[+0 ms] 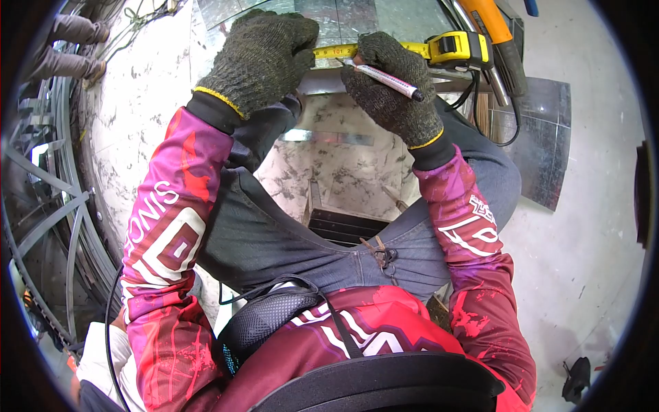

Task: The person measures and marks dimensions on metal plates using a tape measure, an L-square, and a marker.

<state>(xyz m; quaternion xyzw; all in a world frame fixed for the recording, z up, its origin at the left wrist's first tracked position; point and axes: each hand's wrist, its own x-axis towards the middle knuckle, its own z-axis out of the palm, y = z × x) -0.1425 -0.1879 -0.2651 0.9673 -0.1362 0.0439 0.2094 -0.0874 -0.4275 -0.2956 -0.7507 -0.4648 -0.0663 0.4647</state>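
A yellow tape measure [463, 50] lies at the far right of the metal work surface, its yellow blade [336, 51] drawn out to the left. My left hand [264, 62], in a dark knit glove, is closed at the blade's left end, where the tip is hidden by the fingers. In a matching glove, my right hand [395, 86] grips a white marker [388, 81] with a dark end. The marker's tip points left, close beneath the blade. The right fingers also reach over the blade.
Grey metal sheet [405, 17] lies beneath the hands. An orange-handled power tool [489, 24] with a cable stands right of the tape measure. Dark tiles [546, 141] lie at right. Metal strips [51, 178] are piled at left, near another person's legs [72, 51].
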